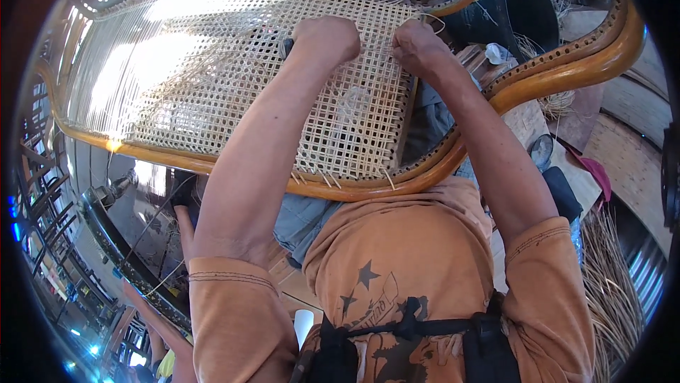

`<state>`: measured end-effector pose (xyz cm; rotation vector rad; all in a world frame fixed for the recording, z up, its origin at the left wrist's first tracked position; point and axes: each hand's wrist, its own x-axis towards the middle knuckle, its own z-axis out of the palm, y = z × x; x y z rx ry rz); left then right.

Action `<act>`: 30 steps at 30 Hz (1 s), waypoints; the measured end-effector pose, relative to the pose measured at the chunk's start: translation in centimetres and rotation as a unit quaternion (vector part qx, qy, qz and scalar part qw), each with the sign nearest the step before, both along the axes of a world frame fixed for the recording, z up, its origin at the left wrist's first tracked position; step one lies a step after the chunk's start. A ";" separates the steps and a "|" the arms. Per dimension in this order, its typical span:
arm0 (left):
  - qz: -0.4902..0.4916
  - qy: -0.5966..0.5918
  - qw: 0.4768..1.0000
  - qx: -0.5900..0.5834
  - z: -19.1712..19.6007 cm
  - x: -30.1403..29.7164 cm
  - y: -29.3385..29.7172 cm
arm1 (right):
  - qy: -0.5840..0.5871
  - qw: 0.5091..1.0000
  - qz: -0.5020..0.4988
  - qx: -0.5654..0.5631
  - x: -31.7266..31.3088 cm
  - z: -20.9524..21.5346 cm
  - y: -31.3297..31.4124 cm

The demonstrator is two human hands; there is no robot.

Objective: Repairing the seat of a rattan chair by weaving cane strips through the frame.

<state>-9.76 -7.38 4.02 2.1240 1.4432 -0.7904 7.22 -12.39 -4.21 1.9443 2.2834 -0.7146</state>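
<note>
Before our orange shirt [411, 248], a wooden frame [404, 189], in it the woven cane panel [347, 121], over it our left hand [329, 35] curled, at its right edge our right hand [419, 47] clenched, what they grasp we cannot tell, beyond, a black bucket [492, 15].

From the head, a wide fisheye camera is looking steeply down, closely facing a pale, flat woven-cane panel [227, 78] and orange short-sleeved shirt [425, 255].

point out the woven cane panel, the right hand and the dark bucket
Woven cane panel [219, 86]: head view, on its mesh.
Right hand [419, 44]: head view, back of the hand.
Dark bucket [469, 26]: head view, outer wall.
</note>
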 end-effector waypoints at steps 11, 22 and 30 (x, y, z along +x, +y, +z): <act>0.105 0.021 0.991 -0.080 1.3 -3.2 -1.0 | 0.071 0.994 -0.075 0.032 -0.2 -0.1 0.2; 0.101 -0.009 0.995 0.001 1.4 -4.4 -2.3 | -0.139 0.984 -0.093 -0.054 -0.3 4.0 -0.1; 0.078 -0.004 0.997 -0.008 2.3 -5.4 -2.5 | -0.131 0.983 -0.099 -0.084 0.0 2.7 1.3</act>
